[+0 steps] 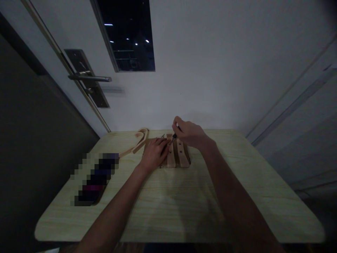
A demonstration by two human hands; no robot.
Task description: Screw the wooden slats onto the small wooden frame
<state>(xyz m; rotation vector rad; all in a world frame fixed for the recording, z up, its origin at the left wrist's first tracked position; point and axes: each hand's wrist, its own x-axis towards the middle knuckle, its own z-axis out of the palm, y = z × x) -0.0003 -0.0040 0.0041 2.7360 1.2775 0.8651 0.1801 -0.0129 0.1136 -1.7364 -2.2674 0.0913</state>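
A small slatted wooden piece [179, 155] with holes in its slats lies near the far middle of the table [184, 203]. My left hand [154, 153] rests palm down on its left part, fingers pressed against the wood. My right hand [188, 133] hovers just above it, fingers pinched round a thin dark screwdriver [174, 136] whose tip points down at a slat. A curved wooden part [137, 143] lies to the left, touching the slatted piece's far corner.
A dark flat object [94, 179], blurred out, lies at the table's left side. A white door with a metal handle [89, 78] and a dark window [129, 35] stands right behind the table. The room is dim.
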